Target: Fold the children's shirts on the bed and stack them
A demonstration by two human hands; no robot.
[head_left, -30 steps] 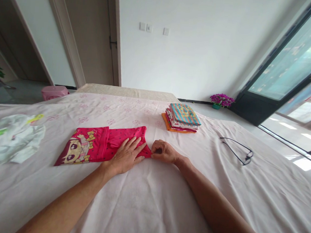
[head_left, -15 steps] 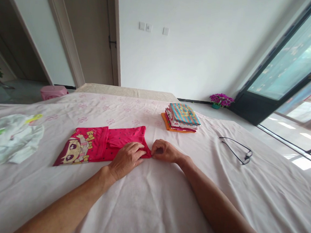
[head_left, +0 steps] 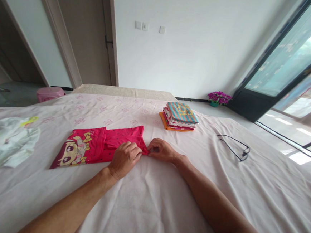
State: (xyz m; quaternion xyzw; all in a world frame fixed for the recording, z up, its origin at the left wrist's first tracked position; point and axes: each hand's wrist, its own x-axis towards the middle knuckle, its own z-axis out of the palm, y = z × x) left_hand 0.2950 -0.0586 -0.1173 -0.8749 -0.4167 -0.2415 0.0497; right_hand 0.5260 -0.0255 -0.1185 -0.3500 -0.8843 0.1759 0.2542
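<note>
Pinching the pointed right end of the pink garment (head_left: pixel 124 135) now, with fingertips of the right hand (head_left: pixel 162 150) drawn together and clamped on the fabric! Curling the left hand (head_left: pixel 126 157) over the near edge, fingers bunched side by side and touching the cloth, right up close to the other hand; can't tell whether actually gripping there. Lying folded and flat on the pale bedspread (head_left: pixel 137 205), cartoon print off to the left, dotted part stretching across to both hands. Over to the far left now, spotting a rumpled white garment (head_left: pixel 16 143) with yellow and green bits. Just beyond the right hand, stacked neatly, folded clothes (head_left: pixel 182 112) with blue-and-orange stripes on top and plain orange at the bottom. And out to the right, resting with temples unfolded, dark-framed glasses (head_left: pixel 246 151), well apart from both hands
</note>
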